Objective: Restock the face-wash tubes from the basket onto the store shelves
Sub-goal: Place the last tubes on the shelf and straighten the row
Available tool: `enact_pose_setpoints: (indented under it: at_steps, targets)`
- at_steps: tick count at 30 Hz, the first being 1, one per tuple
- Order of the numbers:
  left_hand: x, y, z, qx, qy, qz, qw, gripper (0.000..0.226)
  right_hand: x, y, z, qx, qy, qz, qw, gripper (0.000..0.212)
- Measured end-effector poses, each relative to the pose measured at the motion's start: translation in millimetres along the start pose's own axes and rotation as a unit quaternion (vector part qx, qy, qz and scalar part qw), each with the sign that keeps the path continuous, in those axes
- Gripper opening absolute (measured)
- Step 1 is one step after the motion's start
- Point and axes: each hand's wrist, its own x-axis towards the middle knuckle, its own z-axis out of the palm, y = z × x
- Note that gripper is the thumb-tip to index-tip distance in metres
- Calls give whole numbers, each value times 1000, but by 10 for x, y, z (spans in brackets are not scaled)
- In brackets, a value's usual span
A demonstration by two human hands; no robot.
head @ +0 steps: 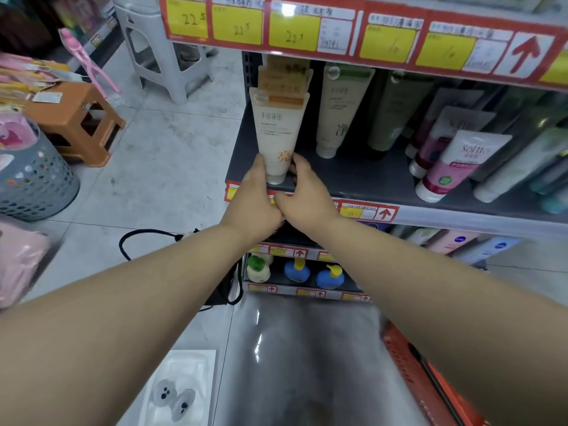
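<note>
A cream face-wash tube [278, 130] with orange print stands cap-down at the left front of the dark shelf [362, 176], heading a row of like tubes behind it. My left hand [256, 195] holds its lower left side and my right hand [302, 192] holds its lower right side; both sets of fingers curl round the tube near the cap. The orange basket [430, 379] shows at the lower right, partly hidden by my right forearm; what lies in it is out of sight.
More tubes stand to the right: pale green [336, 112], olive [390, 112], pink-and-white [458, 164]. Price tags line the shelf edge above [338, 32]. Pump bottles [329, 276] fill a low shelf. On the floor at left are an orange stool [76, 121], a grey perforated bin [37, 179] and a white step stool [163, 56].
</note>
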Motion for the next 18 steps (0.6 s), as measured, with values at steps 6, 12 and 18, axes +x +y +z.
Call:
enact_pose_setpoints:
  at_steps: [6, 12, 18]
  targets:
    - [-135, 86, 226, 63, 43, -33, 997, 52, 9, 98, -159, -25, 3, 16, 1000, 71]
    - [92, 296, 483, 82, -8, 19, 996, 52, 16, 353, -493, -82, 64, 28, 994, 63]
    - [432, 369, 680, 47, -2, 49, 998, 43, 141, 576, -720, -116, 121, -13, 986, 51]
